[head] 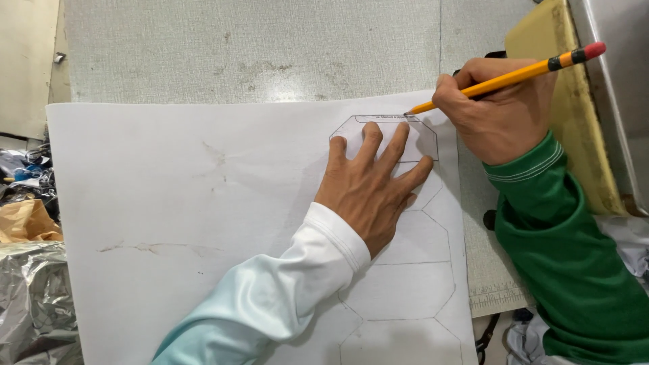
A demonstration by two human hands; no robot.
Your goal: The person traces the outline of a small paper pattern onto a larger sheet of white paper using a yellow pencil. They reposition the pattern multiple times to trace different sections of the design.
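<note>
Both hands work at the far right part of a large white paper sheet [169, 203] that lies on a pale grey worktable [257, 47], seen from the head camera looking down. Left hand [370, 192], in a white sleeve, is spread flat with its fingers [392, 145] splayed, pressing down on a small translucent octagonal template [422, 138]; it grasps nothing, only pins the template to the paper. Right hand [497, 108], in a green sleeve, is closed in a writing grip around a yellow pencil [503, 79]. The pencil's long axis runs on a shallow slant from lower left to upper right: its dark tip points down and to the left, touching the paper at the template's far edge, just beyond the left fingertips, while its pink eraser end sticks out up and to the right, over a yellowed board [574, 135] at the table's right side. The template lies directly under the left hand and just to the left of the right hand, so the right hand holds the tool while the left is nearer the template itself. The template's longer span runs left to right across the sheet. Nearer the viewer, a column of pencilled octagon outlines [405, 290] runs down the sheet's right edge, touching one another. Crumpled silver wrapping [30, 297] and brown paper sit at the left edge, well apart from the hands.
</note>
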